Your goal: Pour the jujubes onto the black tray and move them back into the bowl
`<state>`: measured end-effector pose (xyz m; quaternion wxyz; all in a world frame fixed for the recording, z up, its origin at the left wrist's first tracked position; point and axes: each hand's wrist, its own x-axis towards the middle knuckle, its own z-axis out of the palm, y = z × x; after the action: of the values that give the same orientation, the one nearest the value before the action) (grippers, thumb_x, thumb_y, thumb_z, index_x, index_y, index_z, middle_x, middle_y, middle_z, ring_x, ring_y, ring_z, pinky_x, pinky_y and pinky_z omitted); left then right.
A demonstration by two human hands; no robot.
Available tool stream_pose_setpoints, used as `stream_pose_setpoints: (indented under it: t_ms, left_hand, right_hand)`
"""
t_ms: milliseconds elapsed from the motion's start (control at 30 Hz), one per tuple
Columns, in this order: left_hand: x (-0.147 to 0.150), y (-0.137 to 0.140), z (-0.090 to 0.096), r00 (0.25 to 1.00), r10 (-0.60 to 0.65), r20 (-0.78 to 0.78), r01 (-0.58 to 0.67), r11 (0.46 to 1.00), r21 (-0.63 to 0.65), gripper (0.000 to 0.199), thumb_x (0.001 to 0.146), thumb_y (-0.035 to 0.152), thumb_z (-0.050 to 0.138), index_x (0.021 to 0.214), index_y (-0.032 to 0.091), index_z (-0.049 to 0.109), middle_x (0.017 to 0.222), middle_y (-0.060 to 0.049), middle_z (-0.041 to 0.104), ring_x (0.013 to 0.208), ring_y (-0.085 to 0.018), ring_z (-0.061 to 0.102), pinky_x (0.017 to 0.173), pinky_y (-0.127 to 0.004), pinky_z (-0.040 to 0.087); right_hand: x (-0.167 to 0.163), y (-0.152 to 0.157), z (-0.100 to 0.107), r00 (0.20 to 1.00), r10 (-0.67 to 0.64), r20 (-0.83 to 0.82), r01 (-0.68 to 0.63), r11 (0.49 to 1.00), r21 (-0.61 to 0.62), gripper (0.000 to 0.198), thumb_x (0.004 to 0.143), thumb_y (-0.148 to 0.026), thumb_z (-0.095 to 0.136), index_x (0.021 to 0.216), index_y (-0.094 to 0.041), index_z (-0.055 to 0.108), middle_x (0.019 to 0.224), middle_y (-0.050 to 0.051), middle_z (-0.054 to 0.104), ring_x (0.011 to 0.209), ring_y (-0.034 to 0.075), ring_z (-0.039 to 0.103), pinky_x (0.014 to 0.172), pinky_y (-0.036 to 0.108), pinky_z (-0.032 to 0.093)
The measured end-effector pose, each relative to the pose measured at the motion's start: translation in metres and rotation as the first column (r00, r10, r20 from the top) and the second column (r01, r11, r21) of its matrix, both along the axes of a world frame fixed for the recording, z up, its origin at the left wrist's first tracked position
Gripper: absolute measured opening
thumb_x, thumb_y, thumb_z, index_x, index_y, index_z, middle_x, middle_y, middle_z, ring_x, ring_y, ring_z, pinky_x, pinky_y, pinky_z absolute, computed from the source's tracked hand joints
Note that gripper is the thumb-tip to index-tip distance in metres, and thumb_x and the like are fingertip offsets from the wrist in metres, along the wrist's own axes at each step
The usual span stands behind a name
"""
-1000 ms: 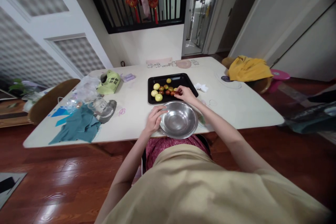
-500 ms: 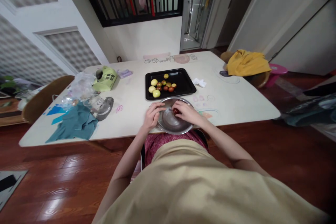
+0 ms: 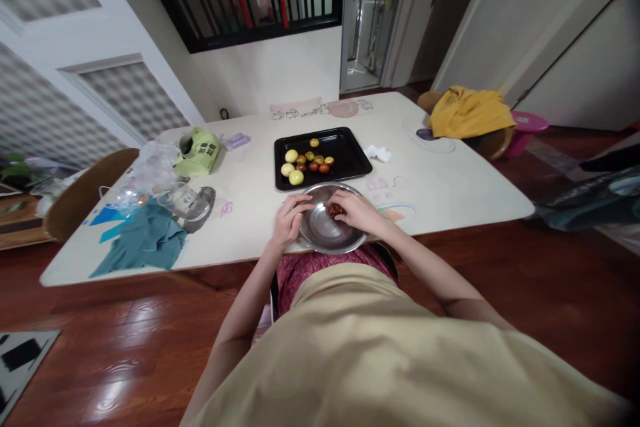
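Observation:
A shiny metal bowl (image 3: 333,240) sits at the table's front edge, close to my body. My left hand (image 3: 289,219) is on its left rim, fingers reaching over the edge and thumb lower down, holding it. Inside the bowl, my right hand (image 3: 353,211) has its fingers curled round small dark red cherry tomatoes (image 3: 335,211); how many is hidden by the fingers. Just beyond the bowl lies a black baking tray (image 3: 345,147). Several red and greenish small tomatoes (image 3: 319,160) and a few larger pale yellow-green round fruits (image 3: 297,177) are grouped on its left side.
Crumpled white tissue (image 3: 378,153) lies right of the tray. On the table's left are a teal cloth (image 3: 145,240), a clear jar (image 3: 183,201), plastic bags (image 3: 157,163) and a light green bag (image 3: 200,150). A yellow cloth (image 3: 470,113) covers a chair at the right.
The camera view has shifted slightly. Both hands keep nearly the same places at the bowl, and the fruit on the tray looks unmoved.

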<state>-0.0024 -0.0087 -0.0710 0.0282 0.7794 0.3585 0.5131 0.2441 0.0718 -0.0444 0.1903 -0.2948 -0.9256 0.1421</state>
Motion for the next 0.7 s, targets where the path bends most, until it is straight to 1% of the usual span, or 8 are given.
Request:
stream_pose_setpoints:
  t_ms: [100,167,267,333,400,467,567,700]
  left_hand:
    - [0.000,0.000,0.000,1.000,0.016,-0.010,-0.016,1.000,-0.009,0.056,0.116,0.046,0.028,0.120,0.020,0.077,0.129,-0.015,0.072,0.121,-0.028,0.066,0.102,-0.048,0.056]
    - [0.000,0.000,0.001,1.000,0.010,-0.007,-0.010,1.000,-0.005,0.055,0.116,0.046,0.028,0.120,0.020,0.077,0.130,-0.014,0.072,0.121,-0.028,0.066,0.102,-0.048,0.056]
    - [0.001,0.000,0.002,1.000,-0.017,0.007,0.017,1.000,0.014,0.051,0.117,0.043,0.031,0.121,0.021,0.076,0.130,-0.014,0.072,0.121,-0.027,0.066,0.101,-0.047,0.056]
    - [0.002,-0.001,0.002,1.000,-0.020,0.010,0.020,1.000,0.018,0.051,0.117,0.043,0.031,0.121,0.020,0.076,0.130,-0.014,0.072,0.121,-0.027,0.066,0.101,-0.046,0.056]
    - [0.002,0.000,0.002,1.000,-0.010,0.009,0.010,1.000,0.015,0.052,0.117,0.044,0.030,0.120,0.020,0.076,0.130,-0.014,0.072,0.121,-0.027,0.066,0.100,-0.046,0.056]
    - [0.001,0.000,0.001,1.000,0.007,0.002,-0.007,1.000,0.005,0.054,0.116,0.045,0.029,0.119,0.020,0.077,0.129,-0.015,0.073,0.121,-0.027,0.066,0.102,-0.048,0.056]
    - [0.000,0.001,-0.001,1.000,0.029,-0.012,-0.029,1.000,-0.008,0.057,0.116,0.047,0.028,0.118,0.020,0.078,0.129,-0.014,0.073,0.121,-0.028,0.067,0.104,-0.049,0.055]
    - [-0.001,0.001,-0.002,1.000,0.029,-0.011,-0.029,1.000,-0.006,0.056,0.116,0.046,0.029,0.118,0.020,0.078,0.128,-0.014,0.073,0.121,-0.027,0.068,0.105,-0.049,0.055]
  right_hand:
    - [0.001,-0.001,0.001,1.000,0.009,-0.017,-0.009,1.000,-0.026,0.032,0.082,-0.008,0.083,0.111,-0.020,0.075,0.117,0.010,0.073,0.109,0.029,0.071,0.097,0.040,0.054]
    - [0.003,-0.002,0.005,0.998,0.022,-0.063,-0.025,0.998,-0.052,0.030,0.084,-0.011,0.082,0.111,-0.021,0.075,0.116,0.009,0.074,0.109,0.029,0.071,0.099,0.041,0.055]
    - [0.008,0.001,0.014,0.984,0.013,-0.178,-0.029,0.996,-0.083,0.021,0.093,-0.023,0.077,0.114,-0.021,0.076,0.116,0.010,0.075,0.109,0.029,0.072,0.098,0.040,0.056]
    - [0.010,0.012,0.019,0.967,-0.023,-0.255,0.004,0.997,-0.077,0.019,0.099,-0.028,0.070,0.116,-0.021,0.076,0.115,0.011,0.075,0.109,0.029,0.072,0.097,0.040,0.056]
    - [0.010,0.030,0.022,0.948,-0.075,-0.308,0.064,0.997,-0.047,0.020,0.102,-0.028,0.064,0.116,-0.020,0.076,0.116,0.012,0.075,0.110,0.029,0.071,0.098,0.040,0.056]
    - [0.007,0.054,0.021,0.936,-0.140,-0.323,0.145,0.989,-0.009,0.023,0.102,-0.023,0.060,0.118,-0.020,0.076,0.119,0.013,0.074,0.113,0.029,0.070,0.102,0.043,0.056]
    - [-0.002,0.095,0.013,0.937,-0.223,-0.269,0.242,0.969,0.040,0.029,0.099,-0.015,0.057,0.121,-0.020,0.076,0.124,0.014,0.073,0.118,0.031,0.068,0.106,0.047,0.055]
    - [-0.018,0.136,0.001,0.958,-0.238,-0.162,0.253,0.965,0.074,0.038,0.096,-0.010,0.058,0.129,-0.020,0.074,0.131,0.013,0.072,0.125,0.030,0.065,0.109,0.046,0.055]
